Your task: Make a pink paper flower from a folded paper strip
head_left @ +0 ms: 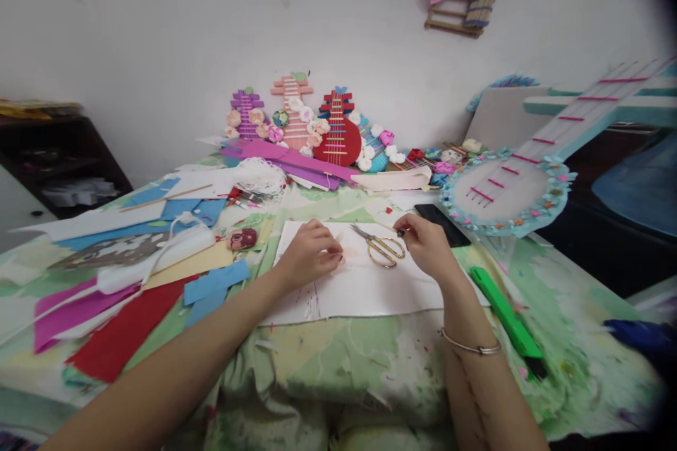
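Note:
My left hand is closed in a pinch over the white sheet. A small pale peach scrap shows by its fingertips; whether it is held I cannot tell. To the right, my right hand also pinches, with something thin and pale at its fingertips, too small to name. Gold-handled scissors lie on the sheet between both hands, close to the right fingertips, blades pointing up and left.
A green utility knife and a black phone lie at right. Behind the phone stands a light-blue paper instrument. Coloured sheets, such as a red piece, cover the left side. Several small decorated instruments, one red, line the wall.

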A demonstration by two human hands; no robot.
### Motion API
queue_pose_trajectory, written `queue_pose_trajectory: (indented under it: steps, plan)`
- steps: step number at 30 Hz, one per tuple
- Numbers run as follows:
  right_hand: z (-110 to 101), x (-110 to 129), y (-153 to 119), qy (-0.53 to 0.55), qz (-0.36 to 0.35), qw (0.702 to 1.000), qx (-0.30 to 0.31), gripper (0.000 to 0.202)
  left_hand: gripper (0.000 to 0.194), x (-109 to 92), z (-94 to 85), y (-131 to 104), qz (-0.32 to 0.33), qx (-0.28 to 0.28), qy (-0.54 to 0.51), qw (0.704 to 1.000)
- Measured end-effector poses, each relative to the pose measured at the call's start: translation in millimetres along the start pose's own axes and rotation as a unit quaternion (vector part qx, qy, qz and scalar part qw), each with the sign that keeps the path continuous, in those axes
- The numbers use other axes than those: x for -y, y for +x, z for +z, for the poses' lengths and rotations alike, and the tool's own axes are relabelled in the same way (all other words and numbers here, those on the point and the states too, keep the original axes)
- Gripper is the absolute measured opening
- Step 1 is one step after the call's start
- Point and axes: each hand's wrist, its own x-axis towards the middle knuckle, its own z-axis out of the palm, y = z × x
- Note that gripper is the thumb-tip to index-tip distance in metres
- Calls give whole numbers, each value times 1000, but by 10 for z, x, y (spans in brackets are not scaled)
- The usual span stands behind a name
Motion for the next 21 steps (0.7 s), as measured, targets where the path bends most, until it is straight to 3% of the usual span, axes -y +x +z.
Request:
queue_pose_trajectory:
  steps: [1, 3, 7, 11, 15, 18, 21]
  plan:
    - [43, 31, -6, 39, 12, 999, -5, 24, 6, -11, 0, 2, 5, 1, -2, 1000]
    - [165, 117, -20, 99, 12, 994, 42, 16, 8, -35, -2, 4, 17, 4, -9, 1000]
    - [383, 247, -36, 130, -16, 987, 92, 18, 8, -65, 6, 3, 47, 5, -34, 998]
    - [436, 262, -32, 171, -49, 975, 133, 9, 7, -68, 29, 5, 66, 4, -61, 996]
    - [432, 282, -43, 207, -23, 965, 159, 5, 6, -90, 36, 10, 66, 3, -94, 993]
    - [426, 310, -58, 249, 27, 952, 175, 13, 7, -126, 5, 15, 17, 5, -160, 987]
    - [411, 330, -68, 312, 55, 929, 193, 21, 11, -145, -40, 25, -123, -14, -255, 959]
